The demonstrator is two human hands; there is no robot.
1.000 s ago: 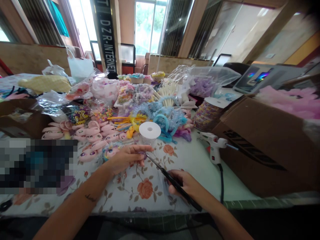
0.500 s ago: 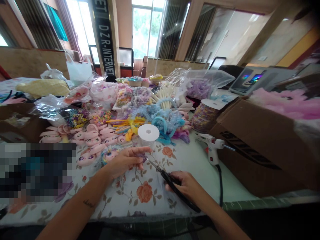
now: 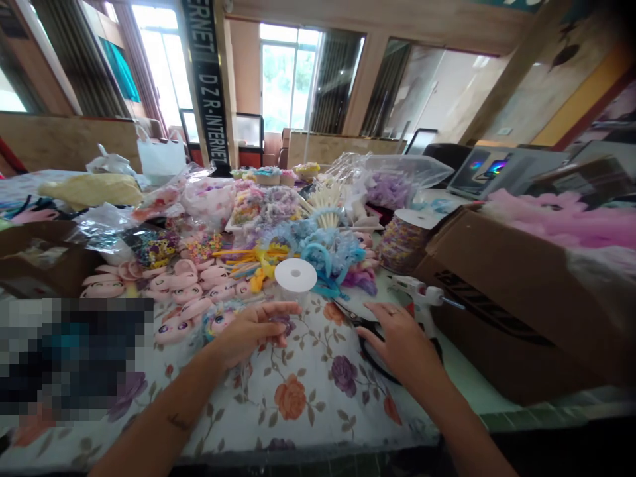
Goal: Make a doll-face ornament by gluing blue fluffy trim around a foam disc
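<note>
My left hand (image 3: 248, 331) is over the flowered cloth, just below a white spool (image 3: 295, 275). Its index finger is stretched out, while the thumb and other fingers close on something too thin or small to make out. Black-handled scissors (image 3: 370, 358) lie on the cloth, pointing up and left. Above them my right hand (image 3: 397, 331) has its fingers apart, its thumb near a handle loop and its palm hiding part of the handles. A white glue gun (image 3: 415, 289) is just beyond my right hand, partly hidden by it.
Pink doll faces (image 3: 186, 291), yellow and blue trimmings (image 3: 318, 248) and plastic bags fill the table behind the hands. A spool of multicoloured trim (image 3: 405, 242) stands beside a large cardboard box (image 3: 497, 298) at the right. Another box (image 3: 40, 255) is at the far left.
My right hand has let go of the scissors, which have moved right and now lie on the cloth. My left hand keeps nearly the same pose. The view has tilted up slightly.
</note>
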